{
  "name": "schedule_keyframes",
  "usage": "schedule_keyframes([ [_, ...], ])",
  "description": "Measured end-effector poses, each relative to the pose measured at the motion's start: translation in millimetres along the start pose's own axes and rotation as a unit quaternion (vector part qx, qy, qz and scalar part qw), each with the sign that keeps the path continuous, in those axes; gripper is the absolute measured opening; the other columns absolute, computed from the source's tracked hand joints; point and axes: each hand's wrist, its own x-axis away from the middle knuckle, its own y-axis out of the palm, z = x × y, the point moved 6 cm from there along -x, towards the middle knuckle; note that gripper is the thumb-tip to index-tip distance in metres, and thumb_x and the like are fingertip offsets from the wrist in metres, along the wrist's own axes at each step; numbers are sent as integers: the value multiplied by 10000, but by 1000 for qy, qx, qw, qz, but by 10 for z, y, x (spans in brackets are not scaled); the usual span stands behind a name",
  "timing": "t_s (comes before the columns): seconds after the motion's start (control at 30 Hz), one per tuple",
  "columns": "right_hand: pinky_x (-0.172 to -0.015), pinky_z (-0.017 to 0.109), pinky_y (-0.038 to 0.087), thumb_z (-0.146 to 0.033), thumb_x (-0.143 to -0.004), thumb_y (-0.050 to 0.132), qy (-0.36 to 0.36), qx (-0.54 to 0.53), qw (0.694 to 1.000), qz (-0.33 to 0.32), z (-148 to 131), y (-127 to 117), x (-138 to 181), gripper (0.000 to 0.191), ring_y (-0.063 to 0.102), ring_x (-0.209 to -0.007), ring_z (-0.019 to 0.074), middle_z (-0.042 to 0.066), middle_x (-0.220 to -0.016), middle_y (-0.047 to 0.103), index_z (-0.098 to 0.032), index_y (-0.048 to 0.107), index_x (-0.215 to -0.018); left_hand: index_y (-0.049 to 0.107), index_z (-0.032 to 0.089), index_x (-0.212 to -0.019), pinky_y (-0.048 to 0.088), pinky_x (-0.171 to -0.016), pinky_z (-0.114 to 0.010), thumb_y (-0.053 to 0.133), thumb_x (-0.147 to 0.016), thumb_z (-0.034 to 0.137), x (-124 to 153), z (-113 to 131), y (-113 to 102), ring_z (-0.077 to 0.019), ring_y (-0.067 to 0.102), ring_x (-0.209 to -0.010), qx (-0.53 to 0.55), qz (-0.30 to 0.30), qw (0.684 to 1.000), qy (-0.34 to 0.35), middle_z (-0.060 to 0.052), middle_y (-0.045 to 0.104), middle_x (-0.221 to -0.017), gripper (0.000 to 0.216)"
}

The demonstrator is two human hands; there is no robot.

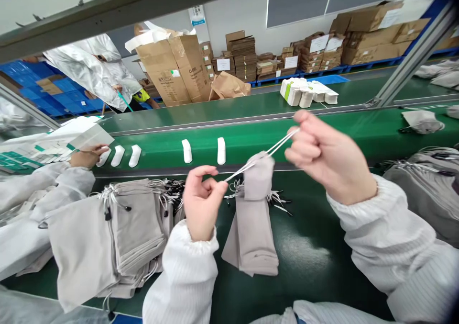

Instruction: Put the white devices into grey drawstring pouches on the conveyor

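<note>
A white drawstring (278, 144) is stretched taut on a slant between my two hands. My left hand (204, 199) pinches its lower end, and my right hand (322, 154) grips the upper end with curled fingers. From the cord hangs a small grey drawstring pouch (258, 178), its top gathered. Behind and below it lies a stack of folded grey pouches (258, 240) on the dark green table, their white cords sticking out at the sides. To the left of my left hand is a larger pile of grey pouches (138, 233) with white cords and black cord stoppers.
Several white pieces (221, 150) lie spaced along the green conveyor (165, 147). A co-worker's hand (88, 156) touches one at the left. White boxes (310, 92) stand on the far ledge. More grey pouches (426, 185) lie at the right. Cardboard cartons (172, 65) stand behind.
</note>
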Motion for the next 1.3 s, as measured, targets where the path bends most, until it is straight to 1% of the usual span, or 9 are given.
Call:
schedule_keyframes([
  [0.13, -727, 301, 481, -213, -947, 520, -274, 118, 948, 114, -279, -295, -290, 72, 233, -438, 91, -110, -556, 267, -277, 491, -931, 598, 205, -899, 463, -696, -278, 702, -807, 113, 284, -149, 252, -141, 557, -800, -214, -145, 953, 156, -28, 585, -949, 166],
  [0.2, -819, 351, 480, -217, -969, 459, -320, 252, 903, 137, -157, -352, -505, 80, 391, -475, 105, -99, -570, 368, -268, 501, -1014, 599, 200, -875, 449, -755, -326, 673, -843, 117, 415, -285, 329, -182, 574, -880, -303, -204, 906, 214, -31, 615, -915, 116],
  [0.33, -839, 372, 479, -217, -913, 505, -181, 553, 812, 54, 621, -281, -1072, 496, 634, -820, 186, 40, -927, 654, -189, 356, -1385, 594, 197, -846, 410, -788, -361, 624, -881, 100, 501, -452, 367, -181, 569, -841, -410, -219, 841, 276, -14, 661, -868, 107],
  [0.47, -914, 410, 473, -430, -915, 526, 54, 723, 687, -47, 1581, -209, -1427, 589, 594, -1146, 302, 190, -1284, 596, -125, 398, -1401, 594, 193, -824, 402, -847, -368, 593, -887, 67, 502, -450, 402, -168, 566, -812, -451, -185, 811, 323, -5, 666, -820, 141],
  [0.57, -860, 436, 496, -458, -906, 542, 120, 742, 656, -65, 2005, -138, -1555, 566, 640, -1060, 345, 233, -1137, 656, -61, 487, -1306, 596, 196, -829, 391, -900, -380, 591, -884, 61, 487, -470, 410, -168, 578, -819, -468, -167, 804, 327, 1, 670, -816, 146],
  [0.7, -881, 416, 492, -170, -943, 448, 95, 754, 639, -117, 2238, -16, -1575, 532, 655, -1034, 299, 216, -1123, 660, -91, 354, -1460, 583, 202, -819, 350, -984, -405, 562, -881, 33, 446, -466, 387, -177, 610, -894, -461, -167, 807, 329, 12, 687, -825, 181],
  [0.93, -1010, 460, 451, 14, -874, 374, -40, 721, 668, -181, 1971, -58, -1264, 650, 521, -1229, 288, 182, -1353, 479, -202, 355, -1486, 525, 204, -849, 335, -874, -380, 479, -901, 26, 331, -193, 319, -168, 611, -889, -322, -240, 880, 253, 21, 707, -885, 191],
  [1.13, -823, 444, 602, -214, -821, 653, -95, 251, 962, -59, 1151, -11, -768, 969, 618, -939, 189, 99, -1336, 412, -388, -1, -1514, 540, 196, -746, 360, -664, -283, 627, -852, 141, 122, -184, 253, -137, 485, -708, -119, -226, 967, 23, 12, 530, -765, 148],
  [1.3, -766, 413, 625, -328, -763, 789, -84, 99, 991, -39, 781, 194, -257, 1004, 642, -885, 177, 52, -1296, 427, -484, 96, -1474, 613, 181, -699, 350, -648, -270, 740, -756, 164, 34, -166, 346, -130, 468, -680, -52, -223, 972, -44, 7, 536, -741, 141],
])
